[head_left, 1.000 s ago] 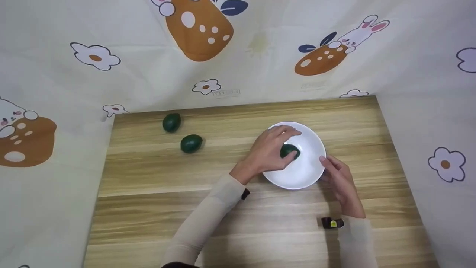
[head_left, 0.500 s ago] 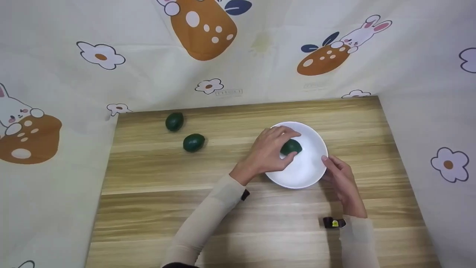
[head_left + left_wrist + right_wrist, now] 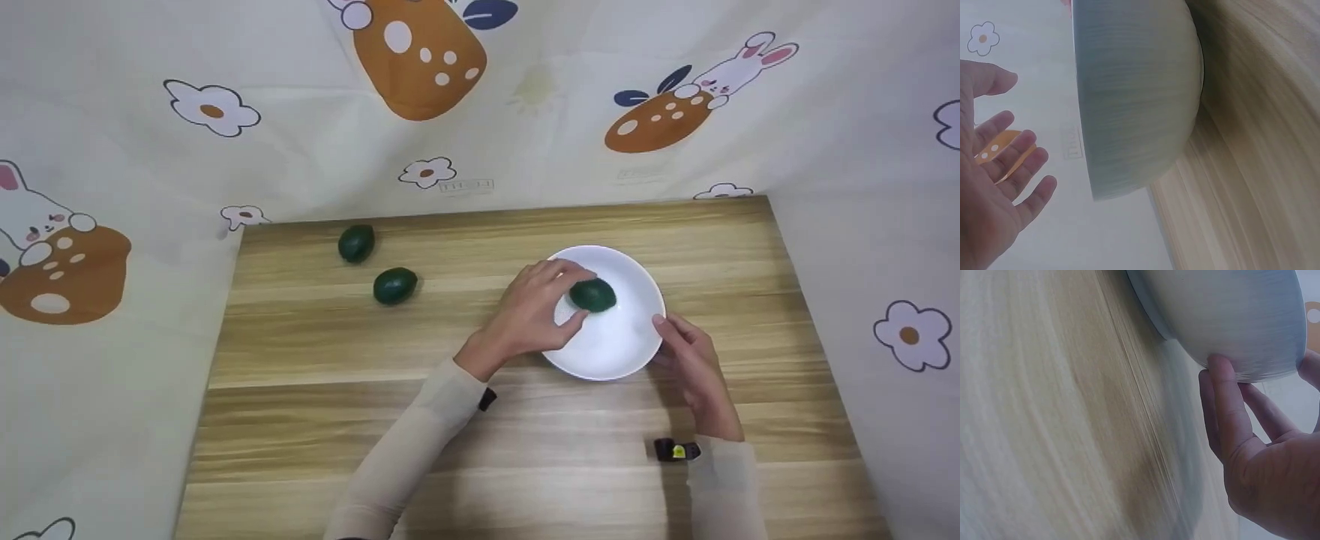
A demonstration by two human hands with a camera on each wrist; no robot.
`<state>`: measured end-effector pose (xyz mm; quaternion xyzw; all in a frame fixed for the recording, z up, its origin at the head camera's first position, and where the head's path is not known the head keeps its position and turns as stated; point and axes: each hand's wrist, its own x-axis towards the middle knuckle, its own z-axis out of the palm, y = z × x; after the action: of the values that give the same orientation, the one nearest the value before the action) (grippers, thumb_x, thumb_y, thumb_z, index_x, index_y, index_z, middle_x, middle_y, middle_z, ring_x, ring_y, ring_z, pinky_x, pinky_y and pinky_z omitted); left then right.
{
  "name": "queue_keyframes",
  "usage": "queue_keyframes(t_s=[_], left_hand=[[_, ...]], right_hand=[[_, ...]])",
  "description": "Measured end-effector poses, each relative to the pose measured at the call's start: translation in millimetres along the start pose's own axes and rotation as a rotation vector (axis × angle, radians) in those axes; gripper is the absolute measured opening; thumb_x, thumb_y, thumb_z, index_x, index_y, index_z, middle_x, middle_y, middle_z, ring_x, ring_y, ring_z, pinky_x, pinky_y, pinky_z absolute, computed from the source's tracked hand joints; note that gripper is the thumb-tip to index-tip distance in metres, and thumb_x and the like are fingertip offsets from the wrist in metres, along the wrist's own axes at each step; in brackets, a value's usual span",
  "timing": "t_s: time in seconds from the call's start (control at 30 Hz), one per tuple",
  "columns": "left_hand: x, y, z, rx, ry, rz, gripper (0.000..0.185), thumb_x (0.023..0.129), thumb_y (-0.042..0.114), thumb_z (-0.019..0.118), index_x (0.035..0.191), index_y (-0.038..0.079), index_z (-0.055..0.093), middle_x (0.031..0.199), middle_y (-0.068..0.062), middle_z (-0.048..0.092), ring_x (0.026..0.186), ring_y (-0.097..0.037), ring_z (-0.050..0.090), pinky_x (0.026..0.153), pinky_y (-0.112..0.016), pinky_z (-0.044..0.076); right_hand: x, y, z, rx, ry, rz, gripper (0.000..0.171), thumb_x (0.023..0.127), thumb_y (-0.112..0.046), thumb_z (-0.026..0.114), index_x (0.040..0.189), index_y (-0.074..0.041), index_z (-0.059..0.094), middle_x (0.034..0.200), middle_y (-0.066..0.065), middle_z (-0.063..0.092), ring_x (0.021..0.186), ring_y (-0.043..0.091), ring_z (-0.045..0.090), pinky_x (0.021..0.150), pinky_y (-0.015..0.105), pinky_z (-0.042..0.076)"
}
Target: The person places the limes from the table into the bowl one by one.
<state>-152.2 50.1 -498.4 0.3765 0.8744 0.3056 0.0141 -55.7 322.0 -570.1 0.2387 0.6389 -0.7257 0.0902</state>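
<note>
A white bowl (image 3: 607, 352) stands on the wooden table, with one dark green avocado (image 3: 594, 295) lying inside it. My left hand (image 3: 529, 311) is over the bowl's left side, fingers parted and slightly bent around the avocado in the head view. In the left wrist view the palm and spread fingers (image 3: 1008, 154) hold nothing, beside the bowl's rim; the avocado is hidden there by the bowl wall. My right hand (image 3: 691, 367) grips the bowl's right side, its thumb at the rim and its fingers (image 3: 1230, 405) against the outer wall.
Two more dark green avocados, one (image 3: 356, 244) near the table's back edge and another (image 3: 395, 286) just in front of it, lie at the left. Printed cloth (image 3: 525, 112) hangs behind and beside the table (image 3: 315, 420). A small black device (image 3: 676, 450) sits at the right cuff.
My left fingers have spread and drawn back left from the avocado, which now shows whole in the bowl. The right hand keeps its hold on the bowl. The head view has shifted slightly.
</note>
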Motion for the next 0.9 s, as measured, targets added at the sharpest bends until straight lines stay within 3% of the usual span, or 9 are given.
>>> queue_keyframes(t_s=[0.33,0.67,0.9], left_hand=[[-14.0,-6.1,0.2,-0.009,0.034,-0.009,0.046,0.094,0.034,0.070,0.137,0.018,0.067,0.135,0.000,0.066,0.128,-0.020,0.061,0.112,-0.039,0.049],[-30.6,-14.7,-5.6,0.001,0.073,-0.025,0.045,0.094,0.033,0.071,0.136,0.017,0.068,0.134,-0.002,0.068,0.131,-0.023,0.062,0.111,-0.042,0.050],[-44.6,-22.5,-7.7,-0.010,0.092,-0.045,0.045,0.094,0.033,0.071,0.136,0.017,0.067,0.135,-0.002,0.068,0.131,-0.022,0.062,0.110,-0.042,0.050]], right_hand=[[-1,0,1,0.014,-0.003,-0.008,0.054,0.109,-0.031,0.059,0.147,0.007,0.052,0.101,-0.007,0.078,0.096,0.009,0.077,0.085,0.029,0.064],[-1,-1,-3,-0.034,-0.045,0.000,0.071,0.108,-0.040,0.058,0.160,0.003,0.038,0.111,-0.017,0.076,0.105,0.002,0.075,0.091,0.025,0.062],[0,0,-2,-0.012,-0.032,0.005,0.065,0.108,-0.038,0.058,0.156,0.004,0.045,0.107,-0.014,0.077,0.102,0.004,0.076,0.089,0.027,0.063]])
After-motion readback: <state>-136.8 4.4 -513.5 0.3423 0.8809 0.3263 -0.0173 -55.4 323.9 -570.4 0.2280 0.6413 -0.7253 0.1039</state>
